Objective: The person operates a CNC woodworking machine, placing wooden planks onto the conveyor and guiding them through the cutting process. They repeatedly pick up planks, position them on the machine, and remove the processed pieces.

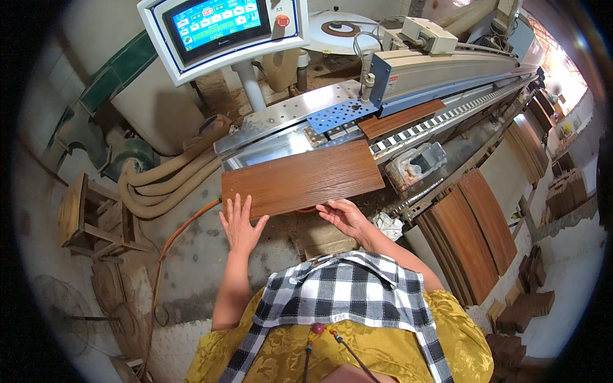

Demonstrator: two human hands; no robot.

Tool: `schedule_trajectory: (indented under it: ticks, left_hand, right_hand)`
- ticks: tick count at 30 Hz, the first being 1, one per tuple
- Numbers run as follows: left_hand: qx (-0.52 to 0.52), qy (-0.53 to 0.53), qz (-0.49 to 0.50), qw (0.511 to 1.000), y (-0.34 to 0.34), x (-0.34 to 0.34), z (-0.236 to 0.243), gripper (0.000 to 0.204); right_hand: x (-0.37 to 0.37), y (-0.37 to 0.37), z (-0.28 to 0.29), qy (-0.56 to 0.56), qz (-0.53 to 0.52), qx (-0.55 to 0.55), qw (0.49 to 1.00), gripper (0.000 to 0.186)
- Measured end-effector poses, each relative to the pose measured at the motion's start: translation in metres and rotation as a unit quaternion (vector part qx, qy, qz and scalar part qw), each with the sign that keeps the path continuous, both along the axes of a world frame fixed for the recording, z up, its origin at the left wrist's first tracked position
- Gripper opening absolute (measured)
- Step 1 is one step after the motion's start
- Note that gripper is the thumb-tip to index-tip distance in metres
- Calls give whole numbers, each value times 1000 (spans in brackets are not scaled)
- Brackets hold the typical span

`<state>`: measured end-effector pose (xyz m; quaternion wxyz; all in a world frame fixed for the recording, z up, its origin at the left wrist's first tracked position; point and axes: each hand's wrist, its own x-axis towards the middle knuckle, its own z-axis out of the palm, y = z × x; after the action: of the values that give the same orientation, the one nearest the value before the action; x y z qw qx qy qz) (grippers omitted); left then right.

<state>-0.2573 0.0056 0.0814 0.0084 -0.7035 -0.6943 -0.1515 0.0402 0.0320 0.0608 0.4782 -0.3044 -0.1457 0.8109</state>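
Observation:
A brown wood-grain board lies in front of me across the near end of a machine bed. My left hand is spread out flat, its fingertips resting on the board's near left corner. By the board's near edge, right of its middle, is my right hand, palm turned partly up. Its fingers are loosely bent and apart, close to that edge; whether they touch it I cannot tell. A second brown board lies farther along the machine, partly under its long beige and blue beam.
A control panel with a lit screen and red button stands at upper left. Thick hoses and a wooden stool are left. At right are a clear plastic box, toothed track and stacked boards.

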Motion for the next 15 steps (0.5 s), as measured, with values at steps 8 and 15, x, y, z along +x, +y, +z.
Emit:
schedule_trajectory:
  ticks: [8, 15]
  left_hand:
    - [-33, -13, 72, 997, 44, 7, 1, 72]
    - [-34, -21, 137, 990, 76, 24, -4, 74]
  right_hand:
    - [73, -17, 11, -247, -17, 43, 968, 40]
    - [212, -64, -44, -872, -74, 193, 444, 45]
